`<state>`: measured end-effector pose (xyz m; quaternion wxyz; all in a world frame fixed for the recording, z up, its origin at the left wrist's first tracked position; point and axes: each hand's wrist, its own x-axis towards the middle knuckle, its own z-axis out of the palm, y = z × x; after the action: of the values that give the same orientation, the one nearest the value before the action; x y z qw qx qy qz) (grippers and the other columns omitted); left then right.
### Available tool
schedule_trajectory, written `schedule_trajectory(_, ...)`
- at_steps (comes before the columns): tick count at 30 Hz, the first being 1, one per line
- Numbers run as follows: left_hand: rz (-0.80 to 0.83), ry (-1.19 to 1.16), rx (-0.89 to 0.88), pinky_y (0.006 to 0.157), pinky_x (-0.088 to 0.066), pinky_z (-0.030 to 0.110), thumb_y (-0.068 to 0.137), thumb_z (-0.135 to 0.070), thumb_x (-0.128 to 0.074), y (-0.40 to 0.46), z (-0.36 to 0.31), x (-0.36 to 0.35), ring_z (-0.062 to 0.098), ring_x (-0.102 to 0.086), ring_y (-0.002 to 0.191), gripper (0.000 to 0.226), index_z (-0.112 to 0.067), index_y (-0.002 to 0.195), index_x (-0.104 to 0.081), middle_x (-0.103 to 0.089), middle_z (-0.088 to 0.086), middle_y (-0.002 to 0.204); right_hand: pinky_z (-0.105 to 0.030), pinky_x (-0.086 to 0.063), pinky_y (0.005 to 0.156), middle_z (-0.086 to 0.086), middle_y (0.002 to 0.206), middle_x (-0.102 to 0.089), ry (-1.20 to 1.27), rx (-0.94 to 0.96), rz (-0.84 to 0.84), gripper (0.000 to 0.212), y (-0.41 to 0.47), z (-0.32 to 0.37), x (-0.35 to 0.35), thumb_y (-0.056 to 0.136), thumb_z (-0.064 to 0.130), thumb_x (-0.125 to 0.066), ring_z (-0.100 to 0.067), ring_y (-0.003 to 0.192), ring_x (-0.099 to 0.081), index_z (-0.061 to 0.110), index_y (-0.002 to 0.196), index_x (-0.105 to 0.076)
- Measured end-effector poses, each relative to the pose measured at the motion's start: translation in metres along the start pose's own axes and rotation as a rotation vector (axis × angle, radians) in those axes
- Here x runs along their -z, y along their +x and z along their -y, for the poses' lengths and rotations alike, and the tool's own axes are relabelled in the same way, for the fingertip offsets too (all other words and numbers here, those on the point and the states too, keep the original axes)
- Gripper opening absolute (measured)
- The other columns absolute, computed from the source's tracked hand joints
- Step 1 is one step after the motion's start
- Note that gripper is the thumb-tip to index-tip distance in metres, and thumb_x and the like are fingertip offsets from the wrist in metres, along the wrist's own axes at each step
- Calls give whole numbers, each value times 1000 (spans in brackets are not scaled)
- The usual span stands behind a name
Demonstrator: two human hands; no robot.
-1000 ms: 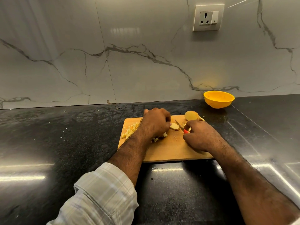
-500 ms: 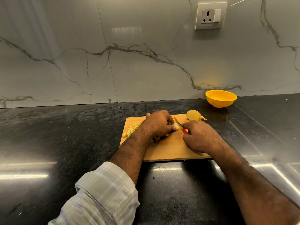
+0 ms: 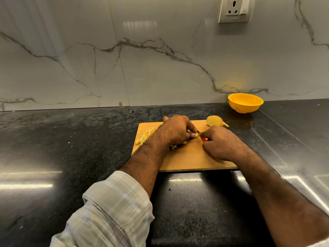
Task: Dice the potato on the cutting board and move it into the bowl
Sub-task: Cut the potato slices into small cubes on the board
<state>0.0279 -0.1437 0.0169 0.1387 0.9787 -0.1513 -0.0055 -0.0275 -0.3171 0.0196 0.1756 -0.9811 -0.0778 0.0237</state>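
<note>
Two bare hands work over a wooden cutting board [image 3: 188, 159] that sits on a black speckled stone countertop [image 3: 71, 148], nearer the counter's back edge than its front, right of centre. Left hand [image 3: 176, 130] has fingers curled down, pinning a small pale potato piece [image 3: 195, 135] against the board near its middle. Right hand [image 3: 222, 143] is clenched round a knife with a red handle [image 3: 204, 139]; only a sliver of handle shows, blade mostly hidden between the hands, cannot tell how it meets the piece. Diced potato bits [image 3: 146, 135] lie heaped at the board's back-left corner, more bits [image 3: 175, 146] peek out under the left wrist. An uncut potato chunk [image 3: 213, 120] sits at the board's back-right corner, partly over the back edge. Yellow bowl [image 3: 245, 102] stands on the counter beyond the board's back-right corner, against the wall, apart from the board; its contents are not visible from this angle. Left forearm wears a rolled pale plaid sleeve [image 3: 114, 211]; right forearm bare. Counter is glossy, with streaky light reflections at left and right and a few pale crumbs scattered toward the back-left. Backsplash [image 3: 142, 68] is white marble-look tile with grey veins, vertical seam left of centre. White wall socket with switch [image 3: 235, 8] sits at upper right, above the bowl.
</note>
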Motion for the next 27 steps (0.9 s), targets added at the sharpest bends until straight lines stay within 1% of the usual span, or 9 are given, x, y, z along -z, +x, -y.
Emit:
schedule_trajectory(5,9,5,9,116,-25,60,95,-46,-74,-1,1,0,16,-47,135,22,-42,116,-77,-65,-17,132,-32,-56,89,-2,129,-68,-30,11,2,48,0,0,-2,97,25,-61,-19,110,-63,23,145,-60)
schedule_trajectory(8,1,15,24,115,-27,59,95,-44,-75,-2,1,2,16,-48,133,21,-40,115,-77,-65,-16,132,-35,-57,93,-1,132,-67,-40,41,-56,51,-4,3,-2,98,26,-59,-19,112,-62,24,149,-57)
schedule_trajectory(10,-4,16,26,114,-28,58,94,-44,-75,-1,1,1,16,-49,132,19,-40,112,-78,-64,-16,131,-37,-59,91,-1,131,-67,-40,47,-70,50,-5,4,-2,97,27,-59,-19,109,-62,24,147,-58)
schedule_trajectory(13,-14,2,20,113,-27,57,93,-46,-77,0,4,0,15,-49,131,17,-42,109,-78,-62,-17,130,-37,-59,91,-1,129,-68,-67,32,-37,47,-5,7,-4,96,29,-60,-19,108,-63,23,143,-62)
schedule_trajectory(15,-18,9,11,115,-26,58,92,-47,-77,1,4,-1,15,-48,132,17,-42,109,-78,-61,-17,131,-38,-61,90,-1,122,-70,-90,27,-28,42,-4,8,-4,96,30,-61,-19,104,-64,22,137,-66)
schedule_trajectory(17,-11,19,7,116,-25,60,93,-46,-76,1,3,-1,15,-47,134,18,-41,110,-78,-60,-17,132,-39,-61,88,-1,116,-69,-121,24,-22,38,-4,11,-5,96,31,-61,-19,101,-64,21,132,-67)
schedule_trajectory(22,0,42,3,116,-24,60,94,-45,-75,-1,1,1,16,-45,137,20,-39,113,-78,-59,-14,138,-41,-60,90,-2,118,-67,-150,39,2,39,1,17,-6,97,31,-61,-19,103,-62,20,134,-63)
schedule_trajectory(24,-1,47,1,115,-26,59,94,-46,-74,-2,1,1,16,-46,136,20,-40,113,-78,-61,-15,135,-40,-60,91,-1,119,-67,-107,28,2,39,2,15,-6,97,29,-62,-19,103,-63,20,135,-64)
schedule_trajectory(27,-15,30,4,114,-28,60,93,-46,-76,-2,5,0,16,-49,131,16,-41,109,-79,-66,-17,128,-37,-60,89,0,114,-69,-90,40,-25,35,-1,10,-9,99,30,-59,-17,99,-62,20,131,-69)
